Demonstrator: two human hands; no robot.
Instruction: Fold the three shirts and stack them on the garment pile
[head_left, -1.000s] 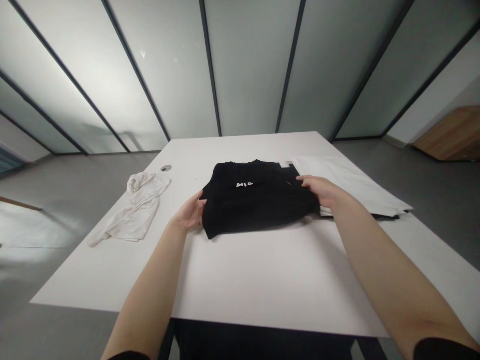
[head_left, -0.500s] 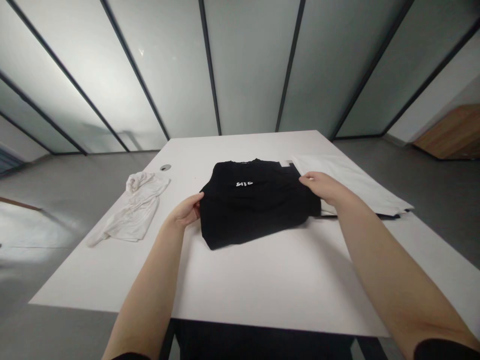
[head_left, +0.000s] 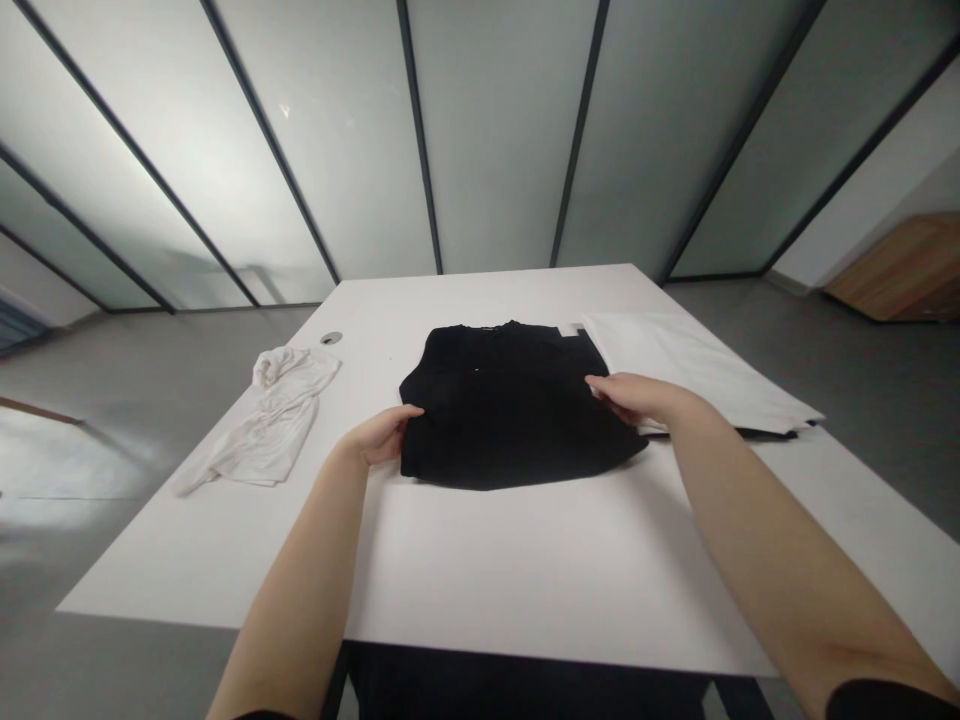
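Observation:
A black shirt (head_left: 510,420) lies across the middle of the white table (head_left: 525,570), its collar toward the far side. Only a tiny white speck of its chest lettering shows. My left hand (head_left: 386,433) pinches the shirt's left edge, thumb on top. At the shirt's right side, my right hand (head_left: 626,395) grips the fabric between thumb and fingers. The shirt's near edge runs in a shallow curve below both hands.
Folded white cloth (head_left: 690,365) with dark fabric under it lies on the right, beside the shirt. A crumpled white garment (head_left: 277,420) is at the left. Behind it sits a round grommet (head_left: 331,338) in the tabletop.
Both hands have moved a little nearer to me, the right one also slightly left. The shirt's fabric now covers nearly all the white lettering, and its near edge has become more level.

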